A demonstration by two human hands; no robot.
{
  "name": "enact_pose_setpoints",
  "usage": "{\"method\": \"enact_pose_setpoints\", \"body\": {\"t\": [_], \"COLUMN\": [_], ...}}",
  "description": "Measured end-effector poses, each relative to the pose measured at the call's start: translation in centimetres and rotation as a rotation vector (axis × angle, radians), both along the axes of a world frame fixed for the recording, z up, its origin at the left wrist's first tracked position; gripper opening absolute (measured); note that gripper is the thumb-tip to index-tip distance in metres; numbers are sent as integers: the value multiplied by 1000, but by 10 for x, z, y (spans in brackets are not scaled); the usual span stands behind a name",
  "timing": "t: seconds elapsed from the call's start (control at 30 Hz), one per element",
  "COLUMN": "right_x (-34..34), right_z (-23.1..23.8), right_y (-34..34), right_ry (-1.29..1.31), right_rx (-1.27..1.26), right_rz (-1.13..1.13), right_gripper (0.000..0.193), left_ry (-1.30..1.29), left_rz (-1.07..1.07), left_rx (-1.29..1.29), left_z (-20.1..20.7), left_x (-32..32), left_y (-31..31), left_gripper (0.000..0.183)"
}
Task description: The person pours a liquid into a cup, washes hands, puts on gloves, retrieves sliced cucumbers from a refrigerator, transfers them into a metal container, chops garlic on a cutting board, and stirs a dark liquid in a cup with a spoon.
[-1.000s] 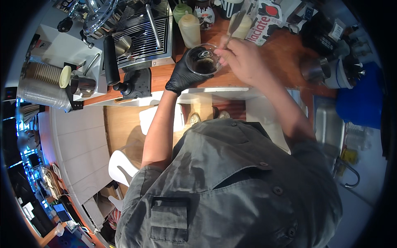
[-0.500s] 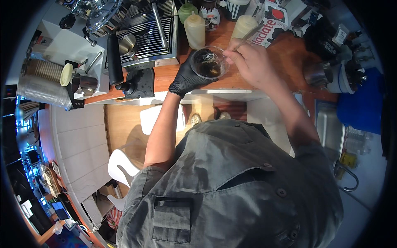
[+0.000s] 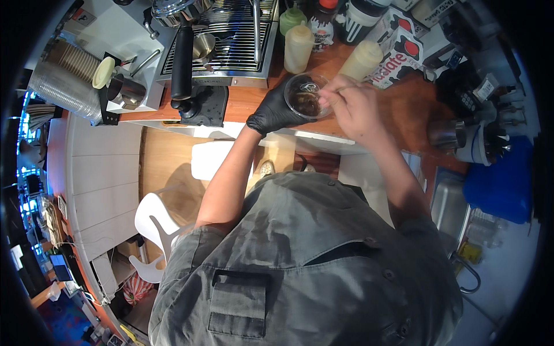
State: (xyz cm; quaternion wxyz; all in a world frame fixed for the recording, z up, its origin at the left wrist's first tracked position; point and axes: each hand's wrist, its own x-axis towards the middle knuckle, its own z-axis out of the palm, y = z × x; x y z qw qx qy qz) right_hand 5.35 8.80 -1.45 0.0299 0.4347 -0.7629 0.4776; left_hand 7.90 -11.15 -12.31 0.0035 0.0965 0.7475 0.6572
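My left hand [image 3: 274, 111], in a black glove, is closed around the side of a clear plastic cup [image 3: 294, 108]. Dark brown liquid with lighter streaks lies inside it. Over the cup's right rim, my bare right hand [image 3: 356, 111] has its fingers pinched together on a spoon. Its thin metal handle shows plainly in the earlier frame; now the fingers and motion blur hide most of it, and its bowl is out of sight. Just beyond the cup stand a pale squeeze bottle [image 3: 299, 49] and another cream-coloured squeeze bottle [image 3: 363, 60].
An espresso machine [image 3: 231, 43] with a black-handled portafilter [image 3: 182, 60] stands at the far left. Behind the cup are a green squeeze bottle [image 3: 293, 21] and cartons [image 3: 398, 55]. Metal pitchers [image 3: 447, 134] and a sink [image 3: 449, 202] are at the right; stacked cups [image 3: 66, 92] at the left.
The whole view has shifted, so the counter things sit farther right. My right fingers are now nearer the cup's inside, and the spoon handle no longer stands out above them.
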Motion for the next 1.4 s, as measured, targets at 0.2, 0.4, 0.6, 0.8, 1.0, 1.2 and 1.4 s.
{"method": "enact_pose_setpoints", "body": {"t": [0.2, 0.4, 0.6, 0.8, 1.0, 1.2, 1.4], "right_x": [-2, -2, -7, -5, -5, -5, -8], "right_z": [12, 7, 6, 8, 11, 9, 3], "right_y": [-4, -8, -8, -8, -15, -19, -23], "right_ry": [-39, -168, -110, -57, -153, -228, 28], "right_rx": [71, 184, 7, -9, 80, 185, -39], "right_rz": [-122, -138, -36, -3, -130, -123, 16], "right_gripper": [12, 20, 19, 20, 19, 21, 22], "left_ry": [18, 53, -29, -53, 4, 63, 8], "left_rz": [-31, -4, -34, -24, 6, 12, 19], "left_rx": [16, -74, 48, 64, -45, -20, -128], "left_z": [-3, -2, -2, -2, 2, 0, 1], "left_x": [3, 4, 4, 6, 7, 6, 9], "left_y": [-3, -2, -3, -4, -5, -5, -8], "left_gripper": [92, 93, 94, 99, 95, 98, 98]}}
